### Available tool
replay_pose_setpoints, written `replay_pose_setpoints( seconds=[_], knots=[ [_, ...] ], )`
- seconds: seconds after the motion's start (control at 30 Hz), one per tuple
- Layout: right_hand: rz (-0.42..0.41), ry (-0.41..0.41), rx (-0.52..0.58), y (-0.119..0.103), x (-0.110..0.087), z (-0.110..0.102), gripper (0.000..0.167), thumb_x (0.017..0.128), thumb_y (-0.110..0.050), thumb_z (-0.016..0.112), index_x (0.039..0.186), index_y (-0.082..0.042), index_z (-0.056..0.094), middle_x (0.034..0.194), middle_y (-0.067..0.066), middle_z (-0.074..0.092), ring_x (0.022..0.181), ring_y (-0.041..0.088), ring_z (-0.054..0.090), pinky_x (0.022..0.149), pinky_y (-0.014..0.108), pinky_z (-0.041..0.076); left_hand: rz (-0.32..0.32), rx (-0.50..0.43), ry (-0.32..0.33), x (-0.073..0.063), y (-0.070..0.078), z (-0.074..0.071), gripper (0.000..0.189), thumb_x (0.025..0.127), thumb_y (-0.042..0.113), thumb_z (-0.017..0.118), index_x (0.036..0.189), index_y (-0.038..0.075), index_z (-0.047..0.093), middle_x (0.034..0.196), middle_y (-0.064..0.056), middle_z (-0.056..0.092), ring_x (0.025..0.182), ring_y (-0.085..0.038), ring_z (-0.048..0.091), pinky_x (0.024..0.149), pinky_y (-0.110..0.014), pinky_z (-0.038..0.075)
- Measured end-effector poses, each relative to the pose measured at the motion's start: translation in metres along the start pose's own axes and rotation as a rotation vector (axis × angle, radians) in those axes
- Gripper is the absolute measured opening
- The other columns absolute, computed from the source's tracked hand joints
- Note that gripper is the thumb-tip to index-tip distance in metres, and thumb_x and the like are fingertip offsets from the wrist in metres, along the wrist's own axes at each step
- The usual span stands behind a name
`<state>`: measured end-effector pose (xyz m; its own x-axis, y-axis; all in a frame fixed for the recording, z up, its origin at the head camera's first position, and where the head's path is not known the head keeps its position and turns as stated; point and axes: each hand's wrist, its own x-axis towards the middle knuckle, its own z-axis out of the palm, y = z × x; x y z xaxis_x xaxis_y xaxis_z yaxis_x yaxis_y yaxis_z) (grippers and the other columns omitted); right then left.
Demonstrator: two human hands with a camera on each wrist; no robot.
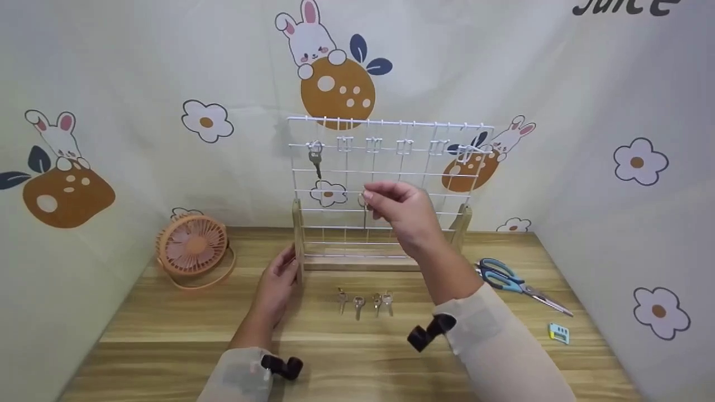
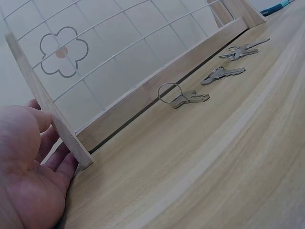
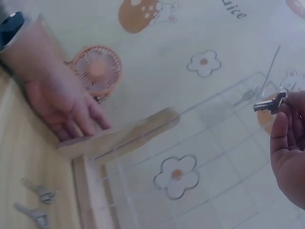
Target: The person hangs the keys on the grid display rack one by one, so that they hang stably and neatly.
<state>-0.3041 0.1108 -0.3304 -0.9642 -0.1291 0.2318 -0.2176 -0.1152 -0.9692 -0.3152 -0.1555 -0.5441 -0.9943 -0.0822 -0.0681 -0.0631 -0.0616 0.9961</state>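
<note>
My right hand (image 1: 405, 215) pinches a key (image 3: 266, 105) by its small ring, in front of the white wire grid rack (image 1: 385, 175). The key hangs point down in the head view. At the rack's left end, my left hand (image 2: 35, 167) holds the wooden leg (image 2: 59, 124) between thumb and fingers, low by the tabletop. Another key (image 1: 316, 158) hangs from the leftmost hook in the upper part of the grid. Several loose keys (image 1: 358, 304) lie in a row on the table before the rack, some with rings showing.
Several white wire hooks (image 1: 404, 146) line the grid's upper part. An orange fan (image 1: 194, 245) stands left of the rack. Blue-handled scissors (image 1: 522, 287) and a small light-blue item (image 1: 558, 333) lie to the right on the wooden table (image 1: 167, 346). A patterned cloth surrounds the table.
</note>
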Motion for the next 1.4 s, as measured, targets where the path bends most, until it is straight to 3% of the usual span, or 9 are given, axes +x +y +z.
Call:
replay_pose_setpoints(
  seconds=[0.27, 0.57, 0.77, 1.0, 1.17, 1.4],
  knots=[
    [-0.077, 0.021, 0.043, -0.034, 0.023, 0.027, 0.024, 0.099, -0.009, 0.077, 0.120, 0.002, 0.076, 0.103, 0.008, 0.076, 0.091, 0.018, 0.073, 0.084, 0.025, 0.063, 0.001, 0.015, 0.003, -0.001, -0.001, 0.000, 0.049, 0.114, 0.025, 0.055, 0.161, 0.025, 0.047, 0.167, -0.002, 0.047, 0.155, -0.025, 0.043, 0.126, -0.050, 0.041],
    [-0.119, 0.082, 0.194, -0.032, 0.034, 0.047, 0.031, 0.098, -0.001, 0.074, 0.128, 0.008, 0.071, 0.107, 0.011, 0.074, 0.093, 0.018, 0.077, 0.092, 0.031, 0.065, 0.025, 0.018, -0.027, -0.002, 0.000, -0.001, 0.052, 0.115, 0.023, 0.052, 0.165, 0.020, 0.041, 0.171, -0.006, 0.041, 0.157, -0.030, 0.040, 0.128, -0.053, 0.038],
    [-0.136, 0.118, 0.209, -0.032, 0.039, 0.052, 0.031, 0.099, 0.000, 0.074, 0.128, 0.009, 0.071, 0.107, 0.012, 0.074, 0.092, 0.017, 0.078, 0.093, 0.032, 0.065, 0.029, 0.002, -0.020, -0.002, 0.001, 0.000, 0.052, 0.114, 0.022, 0.052, 0.165, 0.018, 0.041, 0.170, -0.008, 0.042, 0.158, -0.029, 0.040, 0.128, -0.053, 0.037],
    [-0.119, 0.118, 0.166, -0.027, 0.041, 0.050, 0.025, 0.099, -0.002, 0.074, 0.124, 0.002, 0.075, 0.111, 0.014, 0.073, 0.100, 0.025, 0.079, 0.094, 0.033, 0.064, 0.024, -0.023, -0.010, -0.002, 0.000, 0.002, 0.052, 0.114, 0.019, 0.053, 0.165, 0.017, 0.042, 0.170, -0.008, 0.042, 0.156, -0.028, 0.040, 0.128, -0.051, 0.038],
    [-0.110, 0.119, 0.135, -0.016, 0.039, 0.037, 0.022, 0.100, -0.003, 0.073, 0.122, -0.002, 0.076, 0.114, 0.016, 0.072, 0.101, 0.023, 0.078, 0.095, 0.032, 0.064, 0.020, -0.023, -0.010, -0.002, 0.001, 0.002, 0.052, 0.114, 0.019, 0.053, 0.165, 0.017, 0.042, 0.170, -0.008, 0.043, 0.157, -0.029, 0.040, 0.128, -0.051, 0.037],
    [-0.089, 0.130, 0.128, 0.014, 0.024, 0.006, 0.021, 0.100, 0.001, 0.071, 0.121, 0.008, 0.072, 0.113, 0.024, 0.072, 0.095, 0.022, 0.078, 0.090, 0.031, 0.065, 0.031, -0.010, -0.010, -0.003, 0.002, 0.002, 0.051, 0.114, 0.019, 0.053, 0.164, 0.017, 0.043, 0.169, -0.009, 0.044, 0.156, -0.030, 0.042, 0.126, -0.052, 0.039]
  ],
)
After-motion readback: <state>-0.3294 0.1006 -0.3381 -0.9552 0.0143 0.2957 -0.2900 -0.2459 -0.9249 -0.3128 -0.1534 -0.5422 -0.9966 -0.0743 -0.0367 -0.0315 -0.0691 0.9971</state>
